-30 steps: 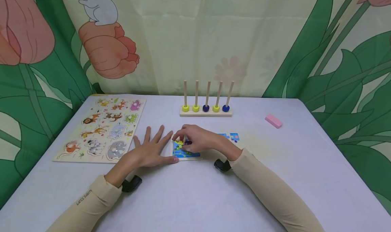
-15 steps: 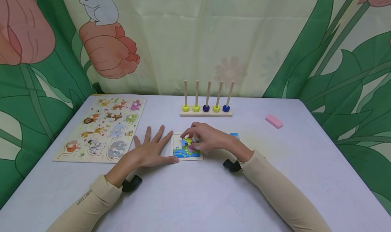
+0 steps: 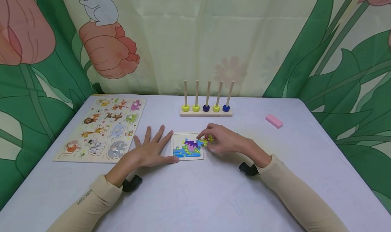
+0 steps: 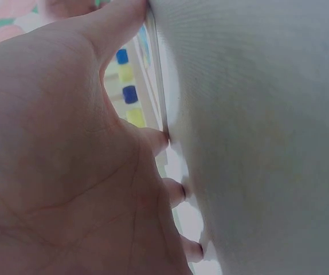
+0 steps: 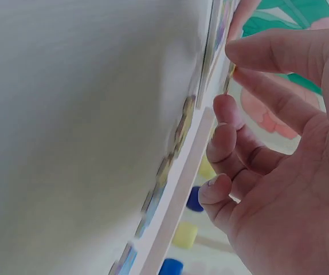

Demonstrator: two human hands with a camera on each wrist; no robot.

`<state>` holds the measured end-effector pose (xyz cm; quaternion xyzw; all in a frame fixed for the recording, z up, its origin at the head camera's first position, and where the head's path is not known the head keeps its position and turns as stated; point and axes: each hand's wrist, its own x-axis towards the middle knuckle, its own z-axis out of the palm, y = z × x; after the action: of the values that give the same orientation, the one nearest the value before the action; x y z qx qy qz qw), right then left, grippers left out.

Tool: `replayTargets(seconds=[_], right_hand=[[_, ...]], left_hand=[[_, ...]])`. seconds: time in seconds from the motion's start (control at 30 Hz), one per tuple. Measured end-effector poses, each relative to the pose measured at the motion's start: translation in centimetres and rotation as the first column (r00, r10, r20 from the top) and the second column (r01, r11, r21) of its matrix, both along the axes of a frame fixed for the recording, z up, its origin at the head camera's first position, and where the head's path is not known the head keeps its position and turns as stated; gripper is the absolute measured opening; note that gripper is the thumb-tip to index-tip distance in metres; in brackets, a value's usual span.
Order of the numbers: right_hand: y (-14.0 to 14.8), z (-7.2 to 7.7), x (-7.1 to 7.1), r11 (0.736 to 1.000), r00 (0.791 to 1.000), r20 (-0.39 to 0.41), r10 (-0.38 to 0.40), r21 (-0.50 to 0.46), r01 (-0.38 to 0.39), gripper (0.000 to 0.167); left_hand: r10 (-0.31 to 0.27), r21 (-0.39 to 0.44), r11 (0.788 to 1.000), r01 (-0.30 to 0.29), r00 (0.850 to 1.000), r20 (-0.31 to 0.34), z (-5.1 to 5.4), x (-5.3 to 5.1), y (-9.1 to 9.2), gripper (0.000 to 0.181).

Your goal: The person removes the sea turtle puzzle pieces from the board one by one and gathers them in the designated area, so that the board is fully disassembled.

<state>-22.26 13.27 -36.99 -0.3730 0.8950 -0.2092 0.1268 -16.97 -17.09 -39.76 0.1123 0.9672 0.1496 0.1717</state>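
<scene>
A small framed jigsaw (image 3: 187, 152) with blue, purple and green pieces lies in the middle of the table. My left hand (image 3: 146, 154) rests flat with spread fingers, its thumb and index fingertip at the frame's left edge. Just off the frame's right edge, my right hand (image 3: 224, 140) pinches a yellow and blue puzzle piece (image 3: 202, 142). In the right wrist view my right hand (image 5: 290, 132) has thumb and index finger on the thin piece (image 5: 229, 79), other fingers curled. My left palm (image 4: 67, 149) fills much of the left wrist view.
An animal puzzle board (image 3: 102, 130) lies at the left. At the back stands a peg rack (image 3: 206, 114) with yellow and blue beads. A pink block (image 3: 274, 121) is at the right. Several loose pieces (image 5: 163, 171) lie beyond my right hand in the right wrist view.
My right hand has moved right from over the framed jigsaw to its right edge, holding a piece. A purple part of the picture now shows. My left hand has stayed put.
</scene>
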Motion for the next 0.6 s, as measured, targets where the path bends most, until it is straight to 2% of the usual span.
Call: replayTargets(seconds=[0.17,0.6], right_hand=[[1.4,-0.3,0.3,1.000,1.000,0.008,-0.018,0.013,0.018,0.042],[3.0,-0.6,0.8,0.999,1.000,0.015,-0.025,0.037,0.024,0.037]], left_hand=[[-0.007,-0.003,1.000,0.007,1.000,-0.001,0.8,0.4,0.3,0.109],[-0.005,0.021,1.000,0.006,1.000,-0.007,0.6,0.3,0.1,0.111]])
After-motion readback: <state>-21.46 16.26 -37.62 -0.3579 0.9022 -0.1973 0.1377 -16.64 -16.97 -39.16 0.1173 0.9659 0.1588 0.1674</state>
